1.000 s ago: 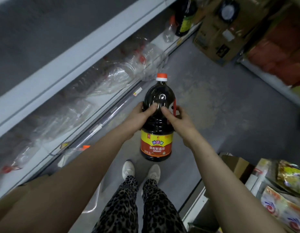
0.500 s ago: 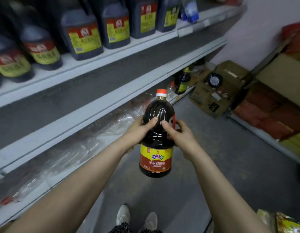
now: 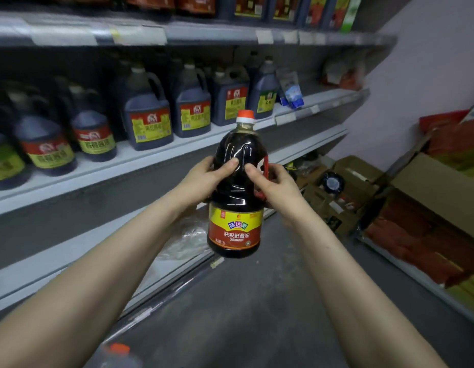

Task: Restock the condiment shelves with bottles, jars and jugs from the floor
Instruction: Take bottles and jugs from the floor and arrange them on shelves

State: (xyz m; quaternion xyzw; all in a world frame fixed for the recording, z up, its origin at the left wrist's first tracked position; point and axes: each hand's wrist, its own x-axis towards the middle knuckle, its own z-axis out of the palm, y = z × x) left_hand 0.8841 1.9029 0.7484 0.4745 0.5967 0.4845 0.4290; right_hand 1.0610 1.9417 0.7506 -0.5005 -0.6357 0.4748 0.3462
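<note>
A shelf (image 3: 140, 160) on the left carries a row of dark jugs (image 3: 148, 123) with red and yellow labels, blurred. Cardboard boxes (image 3: 344, 187) sit on the floor (image 3: 257, 301) at far right. Before the shelf's front edge, held upright in the air, is a bottle (image 3: 235, 192) of dark sauce with an orange cap (image 3: 245, 114), red handle (image 3: 266, 163) and yellow and red label (image 3: 234, 231). The left hand (image 3: 201, 179) and right hand (image 3: 275, 181) grip its upper body from either side, fingers (image 3: 227, 166) curled round it; the right fingers seem to hook the handle.

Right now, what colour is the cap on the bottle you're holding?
Orange-red, above a white collar ring, on the soy sauce bottle; clearest in the head view.
</note>
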